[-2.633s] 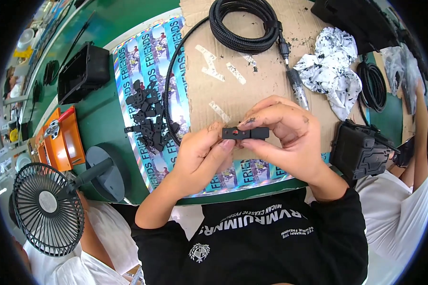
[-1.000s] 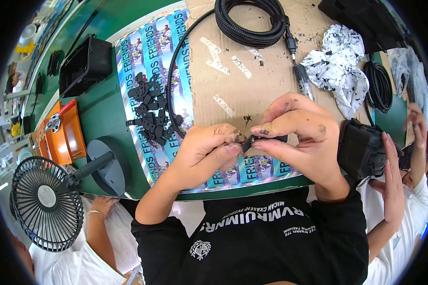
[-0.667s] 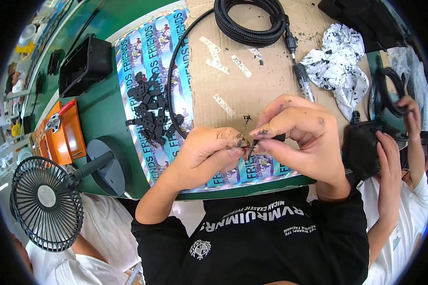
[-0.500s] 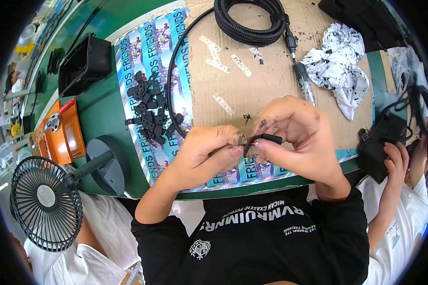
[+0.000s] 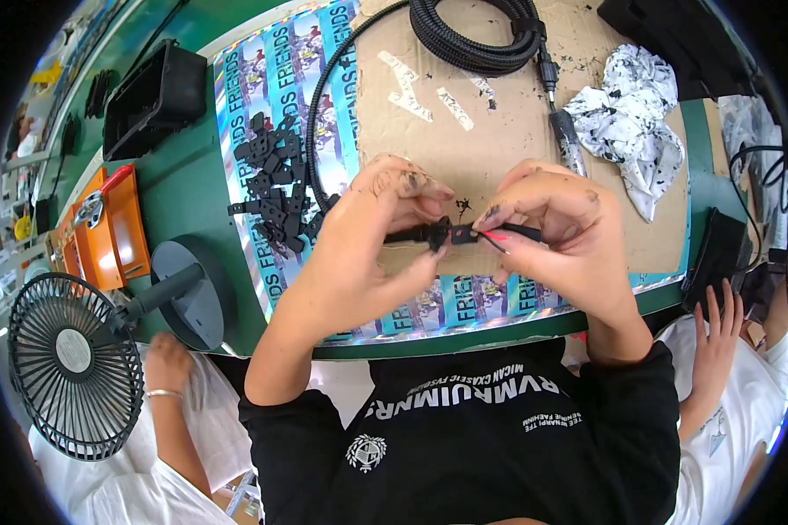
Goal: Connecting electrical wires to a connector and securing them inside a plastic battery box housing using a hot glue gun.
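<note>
Above the cardboard's near part, my left hand point(image 5: 368, 241) pinches a small black part point(image 5: 438, 234) on a dark cable end between thumb and fingers. My right hand point(image 5: 565, 232) is closed on the other side of the same piece, where a black sleeve point(image 5: 524, 231) and short red and black wires point(image 5: 497, 240) show at its fingertips. Both hands have dark smudges. A ribbed black cable point(image 5: 313, 131) runs down from its coil point(image 5: 477, 39) and passes behind my left hand; whether it joins the held piece is hidden.
Left of the cardboard point(image 5: 394, 166) lies a heap of black plastic pieces point(image 5: 271, 184). A clear tube point(image 5: 567, 144) and a stained white cloth point(image 5: 635, 122) are at right. A black bin point(image 5: 158, 96), orange tray point(image 5: 114, 232) and fan point(image 5: 74, 359) stand left. Co-workers sit on both sides.
My hands have moved apart, showing more of the black piece between them. A co-worker's hand has appeared by the fan; the right co-worker's hand has come off the black box.
</note>
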Demonstrator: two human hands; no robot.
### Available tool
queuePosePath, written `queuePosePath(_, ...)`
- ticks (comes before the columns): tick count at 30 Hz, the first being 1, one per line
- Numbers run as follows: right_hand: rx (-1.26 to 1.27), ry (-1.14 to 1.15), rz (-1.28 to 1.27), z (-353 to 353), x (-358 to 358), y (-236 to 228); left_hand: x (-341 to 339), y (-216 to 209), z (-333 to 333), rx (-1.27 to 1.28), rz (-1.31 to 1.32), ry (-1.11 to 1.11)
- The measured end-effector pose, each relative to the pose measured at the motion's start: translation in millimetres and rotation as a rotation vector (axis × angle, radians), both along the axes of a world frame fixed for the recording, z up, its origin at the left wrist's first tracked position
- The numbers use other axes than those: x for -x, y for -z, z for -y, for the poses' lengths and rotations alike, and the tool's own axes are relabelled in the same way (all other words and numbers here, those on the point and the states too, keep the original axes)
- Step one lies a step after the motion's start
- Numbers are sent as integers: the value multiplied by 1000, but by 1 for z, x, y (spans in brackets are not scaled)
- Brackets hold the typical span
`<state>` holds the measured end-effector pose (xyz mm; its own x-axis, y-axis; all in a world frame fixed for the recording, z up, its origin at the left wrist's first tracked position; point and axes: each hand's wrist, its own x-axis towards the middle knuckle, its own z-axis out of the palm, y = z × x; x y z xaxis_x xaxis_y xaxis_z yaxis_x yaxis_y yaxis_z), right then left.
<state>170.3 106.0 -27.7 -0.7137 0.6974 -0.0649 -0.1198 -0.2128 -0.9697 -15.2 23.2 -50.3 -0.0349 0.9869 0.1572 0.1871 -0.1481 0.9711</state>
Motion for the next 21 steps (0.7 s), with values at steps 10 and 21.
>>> queuePosePath(10, -220, -17, -18, -11, -2, 2, 10, -26, -11, -3, -316, 238)
queuePosePath(21, -360, -117, 41, -32, -1, -8, 10, -19, -28, 198, 121, 399)
